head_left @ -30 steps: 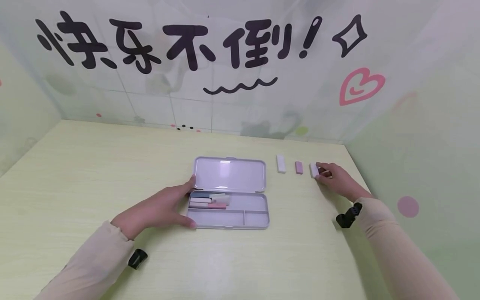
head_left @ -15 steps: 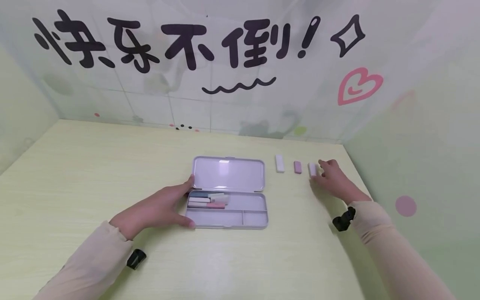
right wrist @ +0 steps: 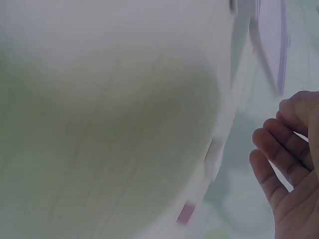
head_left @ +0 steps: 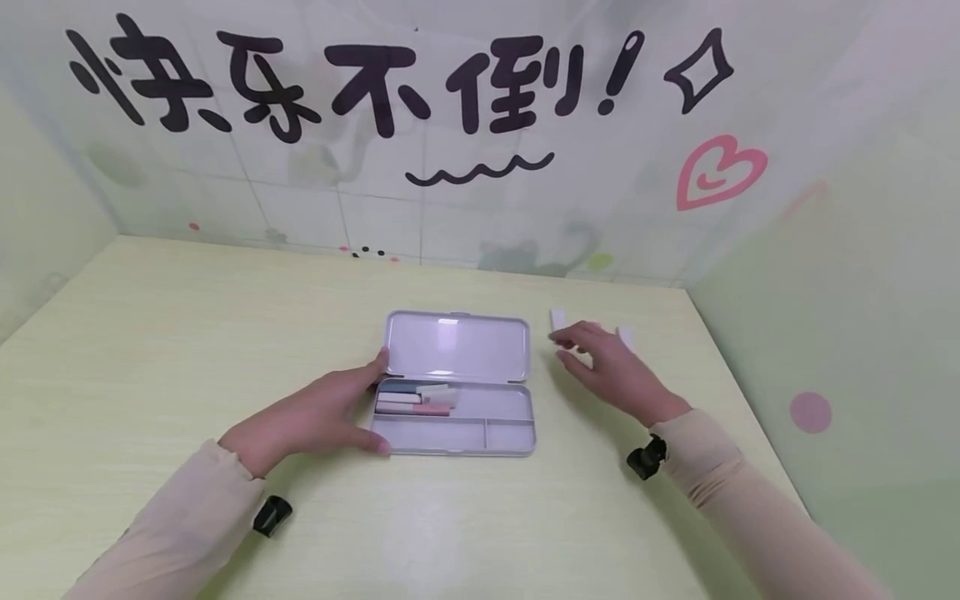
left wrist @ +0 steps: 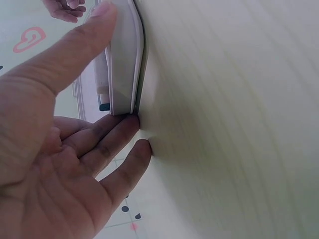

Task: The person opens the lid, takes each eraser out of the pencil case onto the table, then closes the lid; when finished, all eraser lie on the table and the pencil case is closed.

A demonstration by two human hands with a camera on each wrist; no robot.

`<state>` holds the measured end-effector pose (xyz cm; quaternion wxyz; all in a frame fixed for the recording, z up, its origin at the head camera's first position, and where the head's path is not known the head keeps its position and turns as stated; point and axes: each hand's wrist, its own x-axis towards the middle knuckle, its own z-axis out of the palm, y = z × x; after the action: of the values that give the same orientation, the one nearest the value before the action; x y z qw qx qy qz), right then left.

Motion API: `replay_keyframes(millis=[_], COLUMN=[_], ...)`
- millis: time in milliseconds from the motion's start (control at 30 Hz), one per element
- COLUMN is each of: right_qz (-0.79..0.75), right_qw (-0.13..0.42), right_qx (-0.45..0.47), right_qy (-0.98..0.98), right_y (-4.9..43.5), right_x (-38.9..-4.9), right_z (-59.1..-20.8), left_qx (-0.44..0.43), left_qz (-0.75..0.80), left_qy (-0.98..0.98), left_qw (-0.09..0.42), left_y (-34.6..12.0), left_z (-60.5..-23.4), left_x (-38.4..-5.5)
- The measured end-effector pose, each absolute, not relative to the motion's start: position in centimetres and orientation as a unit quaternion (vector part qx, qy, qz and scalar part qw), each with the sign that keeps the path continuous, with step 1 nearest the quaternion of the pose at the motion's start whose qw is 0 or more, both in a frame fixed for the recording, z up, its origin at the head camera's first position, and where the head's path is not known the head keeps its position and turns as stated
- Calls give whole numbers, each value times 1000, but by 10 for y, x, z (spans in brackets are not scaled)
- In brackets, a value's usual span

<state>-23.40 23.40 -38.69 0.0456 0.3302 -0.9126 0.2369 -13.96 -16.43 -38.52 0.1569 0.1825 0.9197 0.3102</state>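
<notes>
A lilac pencil case (head_left: 447,437) lies with its lid (head_left: 457,343) folded back. My left hand (head_left: 315,417) holds its left end, thumb at the front corner and fingers by the hinge; the left wrist view shows the thumb (left wrist: 75,52) along the case's wall (left wrist: 124,59). My right hand (head_left: 607,367) is over the table, fingers loosely bent and holding nothing. Close to its fingertips is a white eraser-like block (head_left: 557,319). The hand mostly hides a pink block (right wrist: 186,213) in the head view. Another white block (head_left: 626,336) shows just behind the hand.
In the case's rear compartment lie several slim pieces (head_left: 412,400), white, pink and blue. Dividers (head_left: 486,433) split the front part. A printed wall (head_left: 360,200) stands behind the table (head_left: 225,317), with another wall (head_left: 847,350) on the right.
My right hand has let go of the rightmost white block and moved left, now in front of the pink block. My left hand stays at the case.
</notes>
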Motion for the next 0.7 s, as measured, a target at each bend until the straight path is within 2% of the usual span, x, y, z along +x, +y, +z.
replay_keyframes(millis=[300, 700], right_qz=[194, 186], right_qw=[-6, -71], right_qx=[430, 473], right_qy=[-882, -858], right_y=[175, 134], right_x=[-207, -192], right_z=[-378, -374], left_qx=[181, 181], left_qz=[314, 316], left_qy=[918, 918], left_qw=[159, 154], left_y=[-165, -166], left_z=[-386, -386], left_x=[-140, -138])
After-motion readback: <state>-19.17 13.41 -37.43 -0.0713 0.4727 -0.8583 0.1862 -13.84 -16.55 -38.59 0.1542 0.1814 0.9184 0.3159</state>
